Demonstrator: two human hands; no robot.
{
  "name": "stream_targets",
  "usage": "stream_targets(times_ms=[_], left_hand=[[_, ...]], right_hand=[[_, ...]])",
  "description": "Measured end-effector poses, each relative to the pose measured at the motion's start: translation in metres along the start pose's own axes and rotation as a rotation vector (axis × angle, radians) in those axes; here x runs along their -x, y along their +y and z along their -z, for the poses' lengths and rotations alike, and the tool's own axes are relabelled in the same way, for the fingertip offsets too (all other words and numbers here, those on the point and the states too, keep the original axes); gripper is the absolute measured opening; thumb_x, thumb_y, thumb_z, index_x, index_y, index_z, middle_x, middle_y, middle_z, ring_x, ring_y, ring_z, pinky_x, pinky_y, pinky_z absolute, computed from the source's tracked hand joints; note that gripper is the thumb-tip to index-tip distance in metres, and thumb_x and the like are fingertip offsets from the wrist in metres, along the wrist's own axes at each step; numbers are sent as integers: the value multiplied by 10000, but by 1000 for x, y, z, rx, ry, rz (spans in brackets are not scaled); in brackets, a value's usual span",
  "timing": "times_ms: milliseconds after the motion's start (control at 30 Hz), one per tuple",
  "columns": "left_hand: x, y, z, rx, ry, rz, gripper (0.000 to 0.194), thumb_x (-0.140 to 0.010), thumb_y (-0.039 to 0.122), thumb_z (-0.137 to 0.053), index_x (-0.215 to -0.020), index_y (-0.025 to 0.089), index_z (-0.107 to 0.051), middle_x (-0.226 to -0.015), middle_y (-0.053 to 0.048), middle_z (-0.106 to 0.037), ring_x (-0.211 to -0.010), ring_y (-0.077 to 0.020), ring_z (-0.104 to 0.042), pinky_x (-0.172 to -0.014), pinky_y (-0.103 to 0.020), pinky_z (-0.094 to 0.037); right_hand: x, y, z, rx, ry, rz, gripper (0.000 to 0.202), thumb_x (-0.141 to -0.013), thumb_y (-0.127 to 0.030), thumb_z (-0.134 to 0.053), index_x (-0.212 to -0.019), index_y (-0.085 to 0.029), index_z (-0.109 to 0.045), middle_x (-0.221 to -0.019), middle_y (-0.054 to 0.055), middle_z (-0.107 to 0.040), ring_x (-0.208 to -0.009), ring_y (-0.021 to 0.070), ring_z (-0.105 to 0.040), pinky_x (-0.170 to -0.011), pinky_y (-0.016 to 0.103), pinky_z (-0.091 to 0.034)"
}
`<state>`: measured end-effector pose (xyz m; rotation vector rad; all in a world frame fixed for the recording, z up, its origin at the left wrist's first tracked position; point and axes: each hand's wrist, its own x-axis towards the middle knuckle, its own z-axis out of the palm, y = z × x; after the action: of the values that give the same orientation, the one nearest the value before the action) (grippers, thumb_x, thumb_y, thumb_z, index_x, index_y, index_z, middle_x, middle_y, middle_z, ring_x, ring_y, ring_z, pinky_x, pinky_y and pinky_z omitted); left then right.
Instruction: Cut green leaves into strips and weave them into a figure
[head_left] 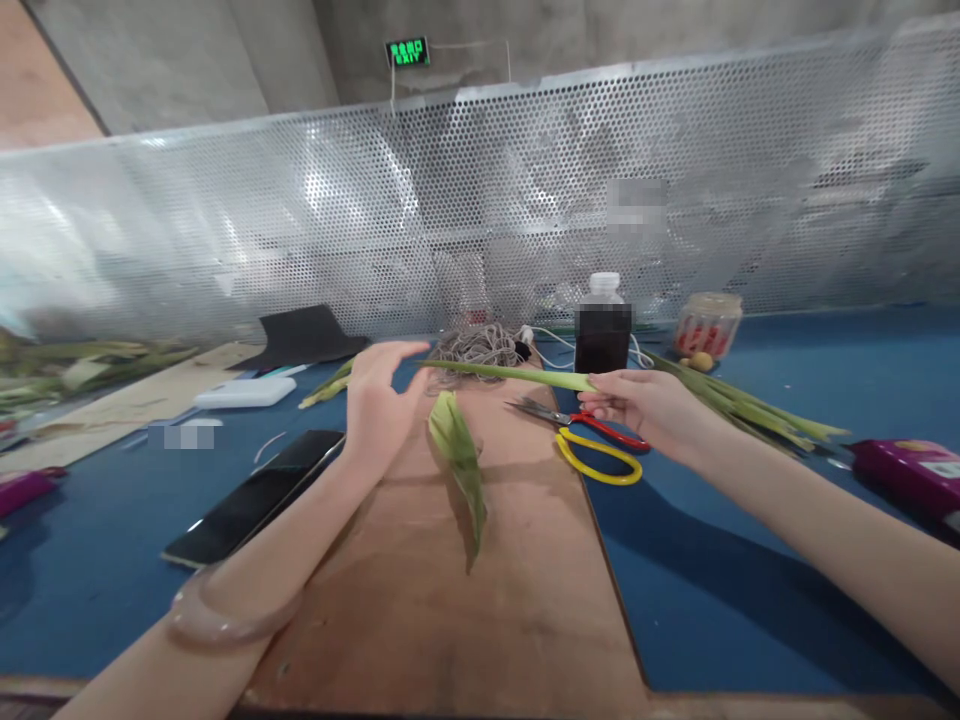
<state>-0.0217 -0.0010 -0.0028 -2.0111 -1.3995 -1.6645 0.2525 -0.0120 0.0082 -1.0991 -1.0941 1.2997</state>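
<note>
1. There is one view, and it comes from the head of the person.
2. It looks forward and down along the wooden board point(480, 620), whose near end lies at the bottom of the view.
3. The left hand point(382, 400) and the right hand point(637, 400) are quite near, around the middle height; their forearms come in from the lower sides.
4. Farther away, the perforated metal screen point(525, 190) crosses the whole width; its top edge rises toward the right.
5. Above this screen, the view reaches the concrete wall point(562, 40) and the exit sign point(407, 52).
6. The view is wide, with the blue table surface point(712, 580) on both sides.
</note>
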Motion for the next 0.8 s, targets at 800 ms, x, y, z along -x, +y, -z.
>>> stream_targets(times_ms=[800], left_hand=[[35, 57, -21, 1133, -467, 748, 99, -738, 240, -598, -793, 158, -599, -811, -15, -667, -742, -134, -620, -765, -297, -484]], right_hand=[[43, 24, -45, 294, -196, 143, 149, -731, -282, -598, -700, -186, -488, -710, 46, -680, -662, 157, -647, -520, 241, -515]])
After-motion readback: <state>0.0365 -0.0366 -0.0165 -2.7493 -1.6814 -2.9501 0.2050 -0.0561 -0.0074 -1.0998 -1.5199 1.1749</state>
